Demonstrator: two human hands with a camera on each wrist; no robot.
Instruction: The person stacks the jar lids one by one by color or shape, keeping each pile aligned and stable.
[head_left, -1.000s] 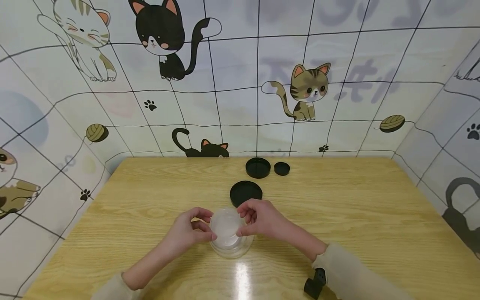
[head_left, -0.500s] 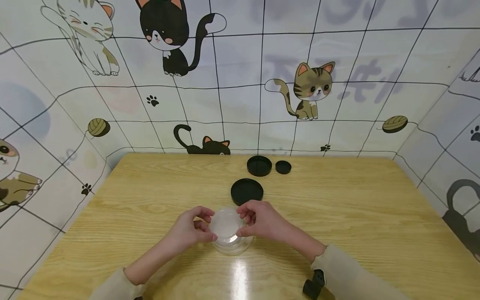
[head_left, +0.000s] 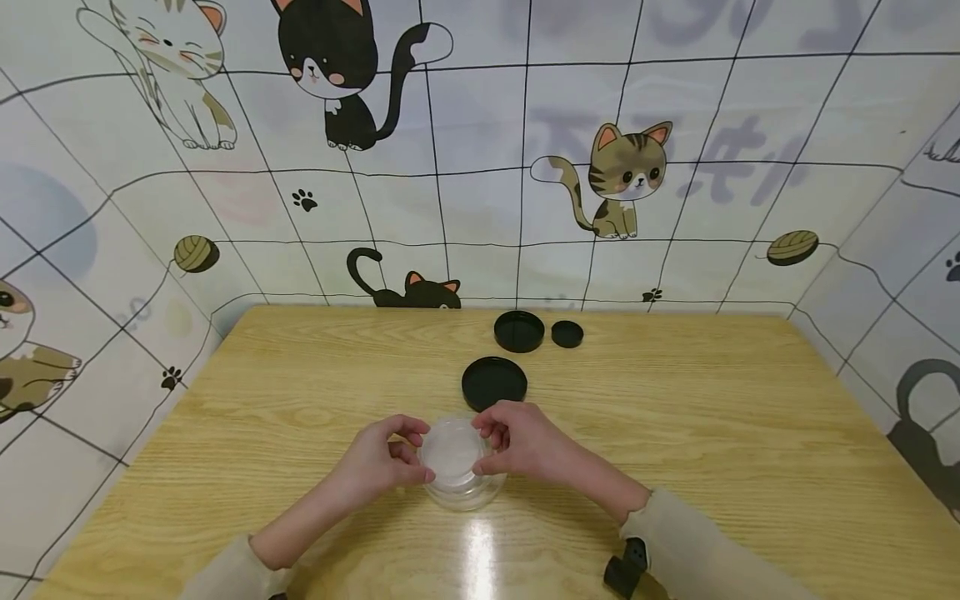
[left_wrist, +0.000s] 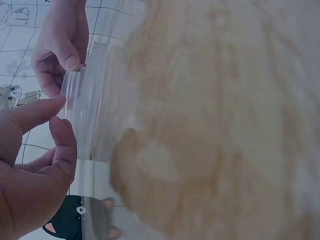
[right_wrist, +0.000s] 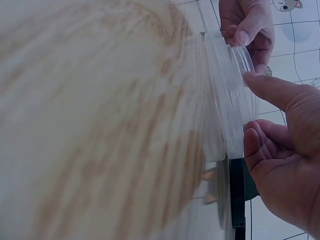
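A small clear round dish (head_left: 452, 450) sits over wider clear dishes (head_left: 467, 502), stacked on the table in the head view. My left hand (head_left: 384, 454) pinches the small dish's left rim between thumb and fingers. On the opposite side my right hand (head_left: 528, 440) pinches its right rim the same way. Seen edge-on in the left wrist view, the clear stack (left_wrist: 90, 110) has its narrowest piece uppermost, between both hands. The right wrist view shows the right thumb and fingers at the edge of the top dish (right_wrist: 243, 62). Whether the top dish is fully seated cannot be told.
Just behind the stack lies a large shallow black round dish (head_left: 494, 383). Farther back are a medium black dish (head_left: 519, 332) and a small black one (head_left: 567, 334). The wooden table (head_left: 675, 400) meets a cat-printed wall cloth (head_left: 480, 208) at its back edge.
The head view has shifted slightly. Both hands keep their hold on the small clear dish and stay in nearly the same place.
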